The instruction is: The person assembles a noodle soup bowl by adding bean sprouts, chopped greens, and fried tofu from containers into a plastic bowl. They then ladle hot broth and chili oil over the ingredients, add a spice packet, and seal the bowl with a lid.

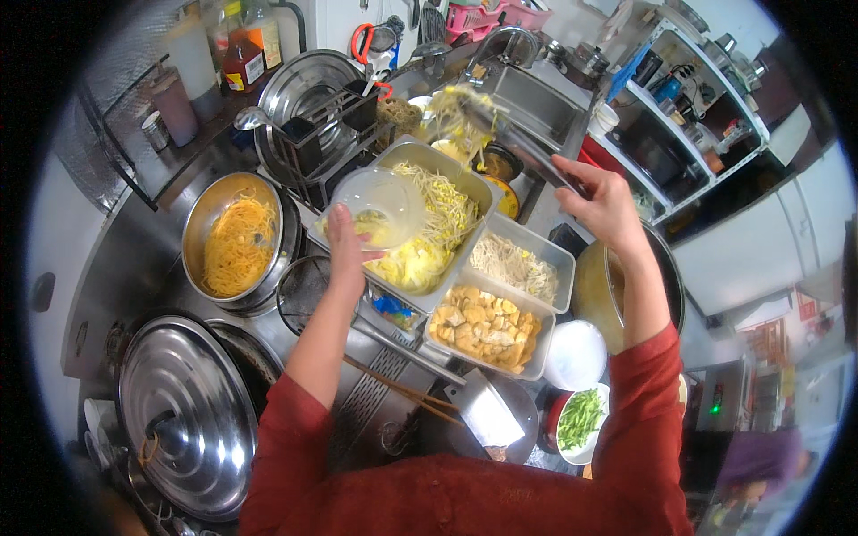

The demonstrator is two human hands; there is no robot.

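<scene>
Head view: hands (345, 247) (604, 207) hold bowl (390, 195) and tongs (534, 158); bottle (239, 45) has white label (254, 68).

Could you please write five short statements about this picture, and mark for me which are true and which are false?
1. The left grip holds a clear round plastic bowl. True.
2. The right grip is empty. False: the right grip holds long grey metal tongs.
3. The golden-brown chunks of food are in a rectangular whitish plastic tub. True.
4. The sliced green vegetable is in a rectangular metal tray. False: the sliced green vegetable is in a round white bowl.
5. The shredded orange food is in a round steel bowl, to the left of the left grip. True.
</scene>
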